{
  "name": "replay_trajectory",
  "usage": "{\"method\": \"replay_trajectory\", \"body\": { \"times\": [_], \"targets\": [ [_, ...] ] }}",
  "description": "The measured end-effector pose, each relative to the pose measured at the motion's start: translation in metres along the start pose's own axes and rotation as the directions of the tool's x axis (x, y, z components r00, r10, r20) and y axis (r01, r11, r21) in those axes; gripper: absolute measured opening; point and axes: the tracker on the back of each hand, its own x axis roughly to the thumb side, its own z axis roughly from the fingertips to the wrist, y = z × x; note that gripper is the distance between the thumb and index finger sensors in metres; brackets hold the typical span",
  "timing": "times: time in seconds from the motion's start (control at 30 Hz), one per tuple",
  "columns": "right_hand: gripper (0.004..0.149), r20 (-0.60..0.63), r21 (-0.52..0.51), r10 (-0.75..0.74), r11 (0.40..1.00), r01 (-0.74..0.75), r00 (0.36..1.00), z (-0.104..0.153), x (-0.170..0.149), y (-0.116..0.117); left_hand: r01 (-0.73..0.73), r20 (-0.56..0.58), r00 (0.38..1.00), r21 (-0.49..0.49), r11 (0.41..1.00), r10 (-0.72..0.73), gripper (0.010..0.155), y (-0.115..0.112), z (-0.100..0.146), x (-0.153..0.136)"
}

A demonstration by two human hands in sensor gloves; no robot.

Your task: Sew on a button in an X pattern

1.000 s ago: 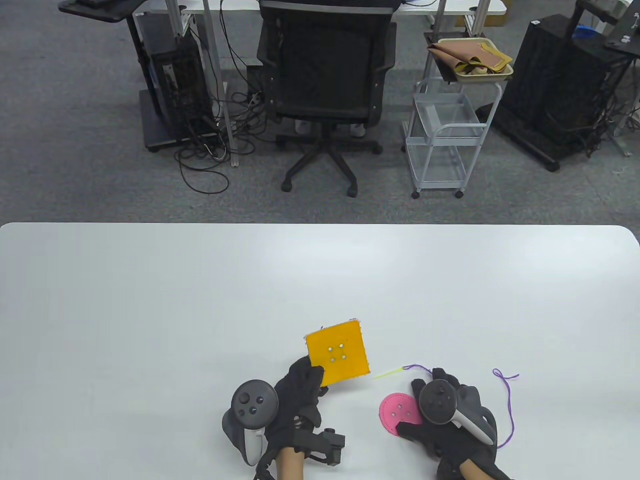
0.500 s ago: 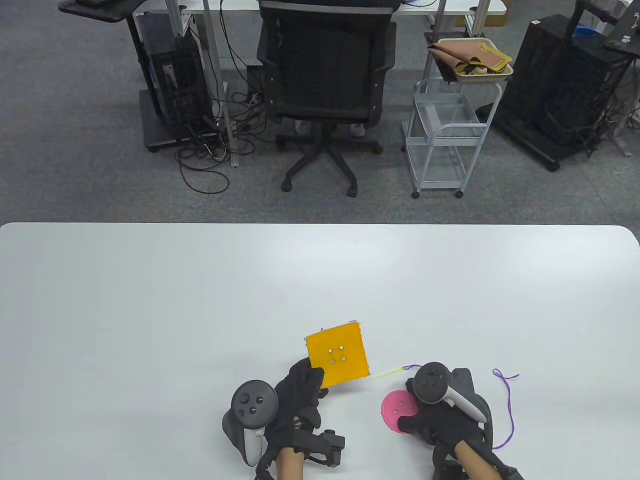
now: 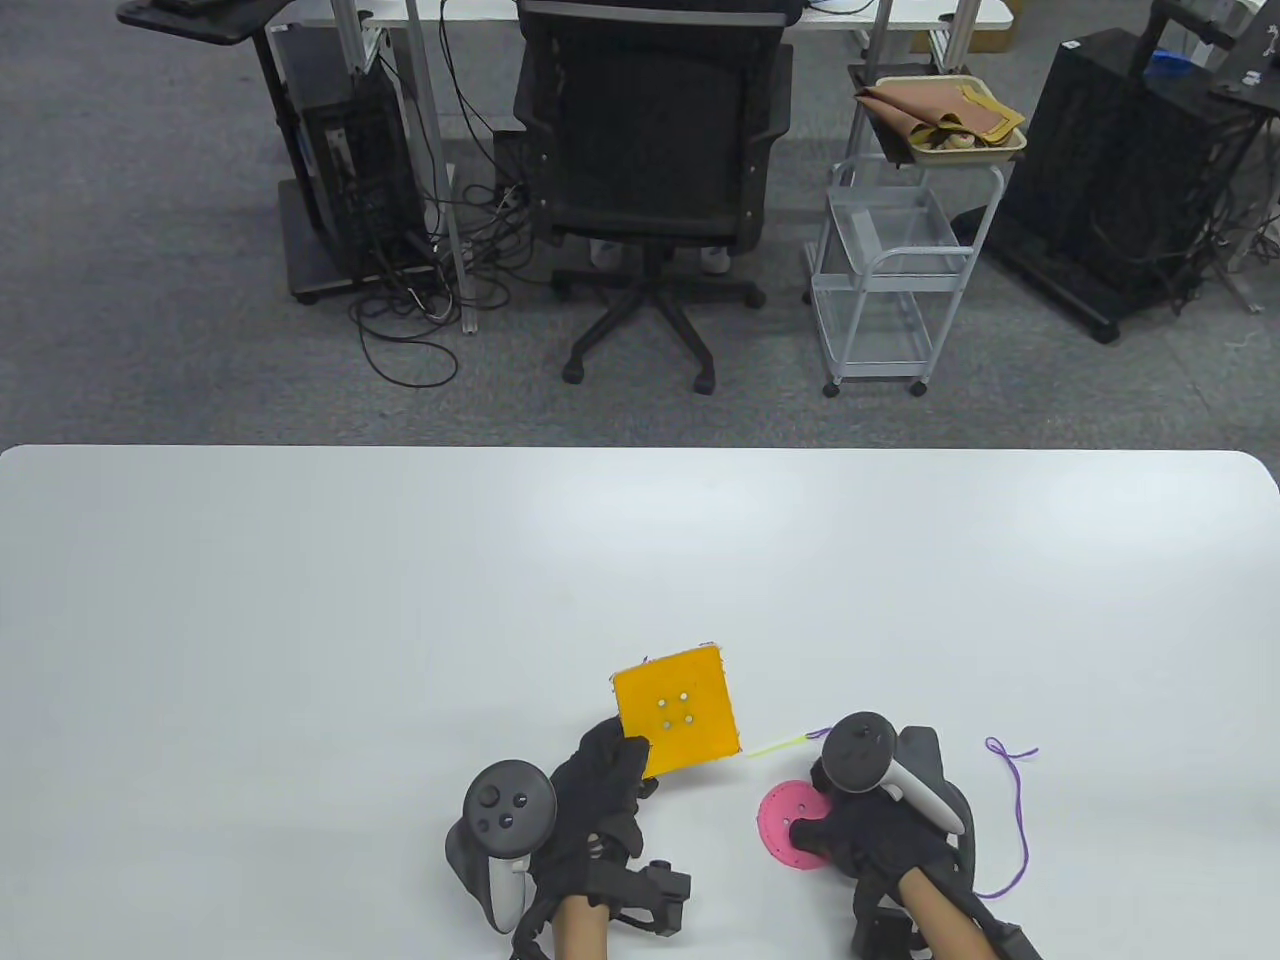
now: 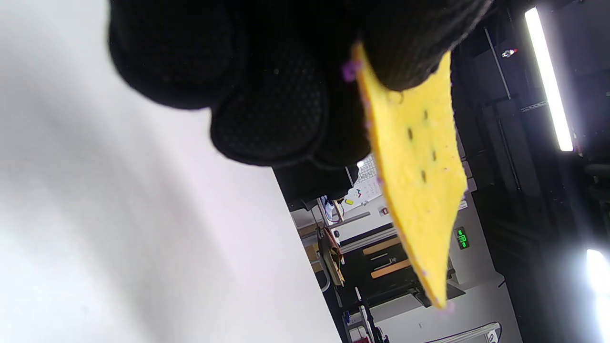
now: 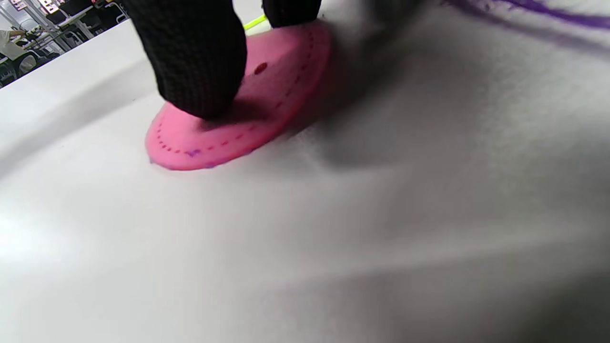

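Note:
My left hand (image 3: 600,790) pinches the near corner of a yellow felt square (image 3: 676,709) with several small holes and holds it tilted above the table; it also shows in the left wrist view (image 4: 414,162). A pink round felt button (image 3: 785,825) lies on the table, its far edge lifted in the right wrist view (image 5: 248,119). My right hand (image 3: 860,830) grips the button, thumb (image 5: 195,62) pressing on top and another finger at its far edge. A yellow-green needle (image 3: 775,746) with purple thread (image 3: 1018,810) lies beside the right hand.
The white table (image 3: 300,620) stretches wide to the left and far side. Beyond its far edge stand an office chair (image 3: 650,180) and a white cart (image 3: 895,270).
My right hand has turned and drawn a little toward the near edge, its fingers closing onto the pink button, which has shifted slightly. The left hand and yellow square have stayed still.

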Motion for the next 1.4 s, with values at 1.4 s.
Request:
{"method": "replay_trajectory", "body": {
  "times": [1.4],
  "targets": [
    [0.043, 0.201, -0.329, -0.373, 0.845, 0.421, 0.906, 0.038, -0.026, -0.035, 0.03, 0.011, 1.0, -0.02, 0.999, -0.029, 0.04, -0.005, 0.0, 0.001]
  ]
}}
